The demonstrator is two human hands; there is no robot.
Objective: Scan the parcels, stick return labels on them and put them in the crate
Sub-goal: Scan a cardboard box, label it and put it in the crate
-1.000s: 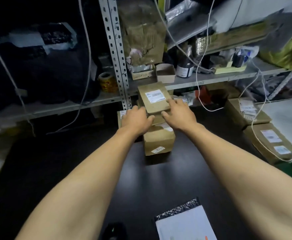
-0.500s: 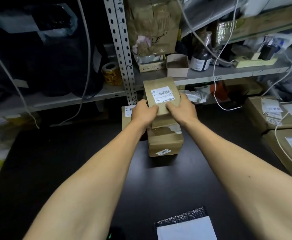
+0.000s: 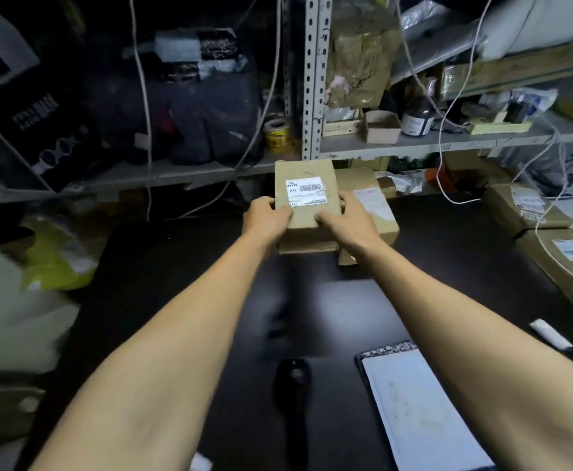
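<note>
**First parcel in hand, scanning not yet begun**

Head view: Both hands hold one brown parcel (image 3: 307, 198) above the black counter (image 3: 183, 266), toward twelve o'clock. The left hand (image 3: 265, 220) grips its left edge with curled fingers; the right hand (image 3: 347, 222) grips the right edge, thumb on top. The parcel's top face carries one white barcode label (image 3: 303, 190).

Judging by this, the task is at an early stage: the parcel is lifted but not scanned, and no return label is seen being stuck on it. The scanner (image 3: 293, 385) lies untouched on the counter at six o'clock. The pad of sheets (image 3: 420, 413) at five o'clock may be the return labels, though I cannot tell. No crate is in view, so nothing can be counted as packed.

Count, as far as shows: one parcel held; one more (image 3: 376, 212) just behind it at one o'clock, with possibly another beneath the held one, partly hidden; two larger boxes (image 3: 522, 209) at three o'clock. One scanner, one pad, one small white object (image 3: 551, 334) at four o'clock.
</note>
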